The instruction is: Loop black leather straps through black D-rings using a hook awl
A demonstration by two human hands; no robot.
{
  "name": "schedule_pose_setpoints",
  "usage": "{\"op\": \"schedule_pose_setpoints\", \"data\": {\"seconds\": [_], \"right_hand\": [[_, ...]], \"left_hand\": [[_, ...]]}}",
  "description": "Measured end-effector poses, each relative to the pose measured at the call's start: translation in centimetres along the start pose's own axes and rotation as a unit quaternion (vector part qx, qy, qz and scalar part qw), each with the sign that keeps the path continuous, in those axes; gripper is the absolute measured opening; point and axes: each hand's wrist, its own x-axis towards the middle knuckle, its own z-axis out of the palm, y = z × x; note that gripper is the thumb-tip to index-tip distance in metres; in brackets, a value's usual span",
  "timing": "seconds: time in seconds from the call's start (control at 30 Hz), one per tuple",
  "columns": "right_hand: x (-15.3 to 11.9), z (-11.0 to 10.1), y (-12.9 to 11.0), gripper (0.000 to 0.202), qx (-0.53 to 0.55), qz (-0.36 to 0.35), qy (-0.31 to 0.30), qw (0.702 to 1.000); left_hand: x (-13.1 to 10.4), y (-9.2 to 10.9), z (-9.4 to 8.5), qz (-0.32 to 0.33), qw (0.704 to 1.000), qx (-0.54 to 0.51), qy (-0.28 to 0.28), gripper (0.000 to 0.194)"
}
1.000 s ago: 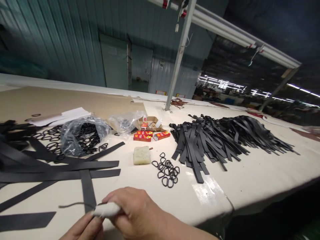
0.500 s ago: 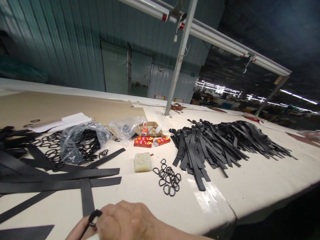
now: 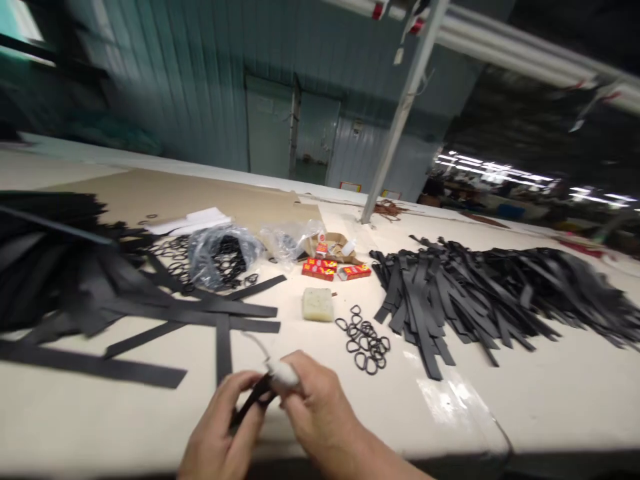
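At the table's near edge, my left hand (image 3: 217, 430) grips a narrow black strap (image 3: 244, 408) between thumb and fingers. A dark loop, perhaps a D-ring, shows blurred at the strap's end. Close against it, my right hand (image 3: 325, 410) is closed around a whitish, rounded tool handle (image 3: 284, 375). From its tip a thin pale line curves up and left; blur hides whether it is metal or thread. Beyond my hands lie a loose cluster of black D-rings (image 3: 369, 345) and a pale waxy block (image 3: 317, 305).
Black straps (image 3: 150, 303) spread across the left, beside a clear plastic bag (image 3: 203, 260) of D-rings. Red boxes (image 3: 319, 269) sit mid-table by an open carton (image 3: 345, 248). At right lies a large pile of straps (image 3: 450, 287). A metal post (image 3: 395, 133) rises behind.
The view has swung left, so more straps show there. Both hands are now more fully in view, and the whitish handle in my right hand has come into sight, against the strap.
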Motion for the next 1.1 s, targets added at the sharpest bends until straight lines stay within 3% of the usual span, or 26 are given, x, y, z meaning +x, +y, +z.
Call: {"op": "schedule_pose_setpoints", "data": {"seconds": [0.07, 0.1, 0.17, 0.2, 0.27, 0.33, 0.4, 0.53, 0.6, 0.73, 0.8, 0.9, 0.97, 1.03, 1.1], "right_hand": [[-0.7, -0.1, 0.5, 0.018, 0.017, 0.012, 0.003, 1.0], [-1.0, -0.2, 0.9, 0.018, 0.024, 0.016, 0.0, 1.0], [-1.5, -0.4, 1.6, 0.019, 0.009, 0.003, -0.001, 1.0], [-1.6, -0.5, 1.9, 0.021, -0.004, -0.018, -0.005, 1.0], [-2.0, -0.8, 2.1, 0.026, -0.043, -0.087, -0.012, 0.995], [-2.4, -1.0, 1.8, 0.028, -0.095, -0.171, -0.012, 0.981], [-3.0, -1.0, 1.1, 0.028, -0.177, -0.247, -0.01, 0.953], [-4.6, -0.4, -0.1, 0.032, -0.288, -0.338, -0.035, 0.895], [-5.2, -0.2, -0.1, 0.034, -0.265, -0.332, -0.075, 0.902], [-5.1, -0.5, 0.7, 0.037, -0.074, -0.184, -0.124, 0.972], [-4.5, -0.6, 0.9, 0.029, -0.004, -0.102, -0.137, 0.985], [-3.6, -0.2, 0.4, 0.009, 0.039, 0.049, -0.15, 0.987], [-3.1, 0.2, -0.1, 0.014, 0.06, 0.142, -0.151, 0.977], [-2.7, 0.5, -0.4, 0.016, 0.068, 0.191, -0.151, 0.968], [-2.4, 0.8, -0.4, 0.019, 0.057, 0.191, -0.155, 0.968]], "left_hand": [[-0.9, 1.3, -0.7, 0.02, 0.996, 0.034, 0.083, 0.023], [-1.4, 1.8, -1.0, 0.003, 0.995, 0.035, 0.094, 0.02], [-2.6, 2.8, -1.4, -0.114, 0.992, -0.046, -0.002, 0.024], [-3.1, 3.2, -1.3, -0.186, 0.971, -0.138, -0.059, 0.031], [-3.8, 3.7, -1.0, -0.318, 0.872, -0.354, -0.112, 0.036], [-3.8, 3.8, -0.5, -0.368, 0.769, -0.513, -0.096, 0.033], [-3.3, 3.5, -0.1, -0.359, 0.731, -0.578, -0.057, 0.024], [-2.2, 2.8, 0.0, -0.339, 0.748, -0.57, -0.019, 0.012], [-2.1, 2.6, -0.2, -0.34, 0.753, -0.562, -0.02, 0.013], [-2.3, 2.8, -0.7, -0.324, 0.791, -0.517, -0.05, 0.022], [-2.3, 3.0, -1.0, -0.304, 0.813, -0.49, -0.079, 0.024], [-2.2, 3.2, -1.4, -0.272, 0.831, -0.474, -0.107, 0.025], [-2.1, 3.3, -1.7, -0.261, 0.828, -0.483, -0.119, 0.028], [-2.2, 3.3, -2.0, -0.249, 0.821, -0.496, -0.136, 0.031], [-2.3, 3.3, -2.2, -0.228, 0.823, -0.496, -0.156, 0.036]]}}
